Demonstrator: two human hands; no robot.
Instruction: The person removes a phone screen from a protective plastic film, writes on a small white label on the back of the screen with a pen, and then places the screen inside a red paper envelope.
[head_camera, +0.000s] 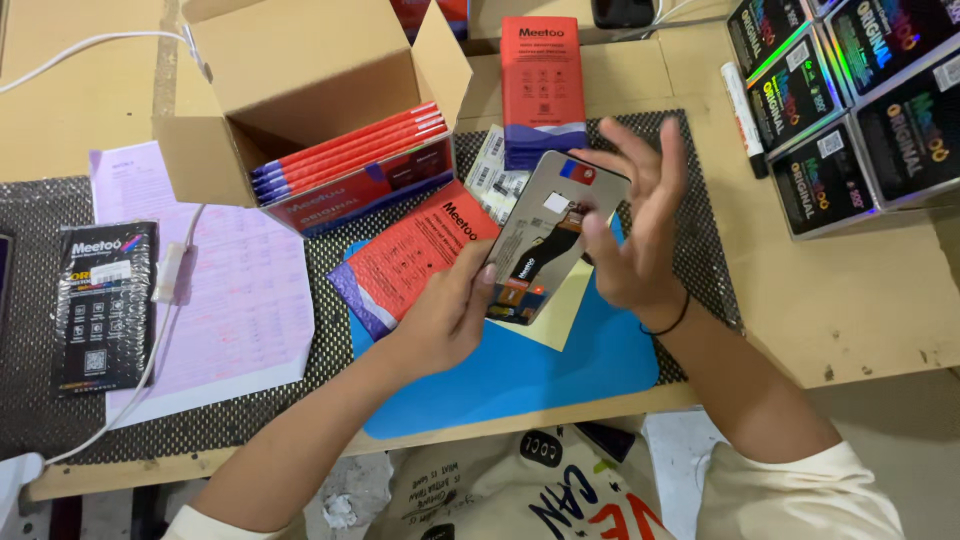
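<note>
The left hand (445, 315) holds a flat grey phone screen part (545, 235) by its lower left edge, with the thumb and fingers pinched tight on it. The part is tilted and held up just above the blue mat (520, 375). The same hand also seems to press a red flat box (415, 255), which lies partly on the left side of the mat. The right hand (635, 230) is wide open, fingers spread apart, and its fingertips touch the right edge of the part without closing on it. A yellow sheet (555, 315) lies on the mat, under the part. Behind the mat stands an open cardboard box (300, 90) with more red boxes inside. Another red box (543, 85) lies just beyond the mat's far edge. Shiny black boxes (850, 110) sit far to the right of the mat.
</note>
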